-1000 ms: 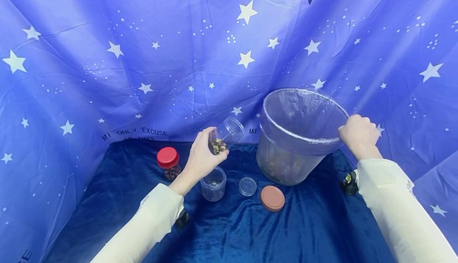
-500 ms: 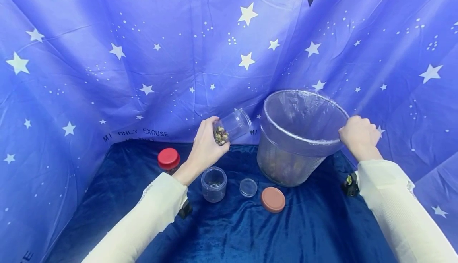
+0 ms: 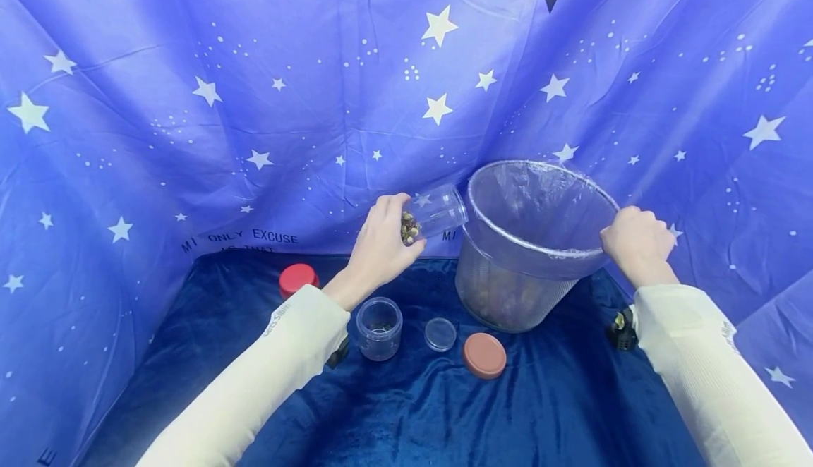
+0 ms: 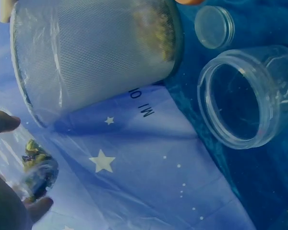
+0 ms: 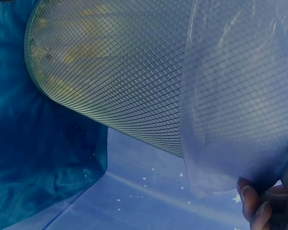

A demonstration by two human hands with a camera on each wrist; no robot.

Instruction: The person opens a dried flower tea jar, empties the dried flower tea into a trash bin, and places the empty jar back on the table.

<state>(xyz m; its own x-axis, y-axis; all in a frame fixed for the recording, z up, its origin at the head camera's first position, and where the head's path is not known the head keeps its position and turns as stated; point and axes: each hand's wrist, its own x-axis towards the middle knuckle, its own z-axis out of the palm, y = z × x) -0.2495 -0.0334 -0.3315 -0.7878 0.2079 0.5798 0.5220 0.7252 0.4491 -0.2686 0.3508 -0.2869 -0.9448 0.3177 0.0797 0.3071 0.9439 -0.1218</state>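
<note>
My left hand (image 3: 384,245) grips a clear jar (image 3: 443,211), tipped sideways with its mouth toward the wastebasket's left rim. Small dried flower buds (image 3: 409,228) lie near the jar's bottom end; the left wrist view shows the same dried buds (image 4: 40,170) beside the fingers. The mesh wastebasket (image 3: 502,290) wears a clear plastic liner folded over its rim and leans toward the right. At its right rim, my right hand (image 3: 638,241) holds on with curled fingers. In the right wrist view, fingers (image 5: 249,201) curl by the liner (image 5: 230,120). Yellowish contents show blurrily through the mesh.
An uncovered clear jar (image 3: 379,336) stands on the dark blue cloth (image 3: 406,417). To its right lie a clear round lid (image 3: 440,334) and a pinkish-brown lid (image 3: 485,355). A red-lidded jar (image 3: 298,280) is partly behind the left forearm. A starry curtain (image 3: 343,100) hangs behind.
My left hand has carried the jar right and upward to the wastebasket's left rim, tipping it closer to horizontal. The left sleeve now covers most of the red-lidded jar. My right hand stays put.
</note>
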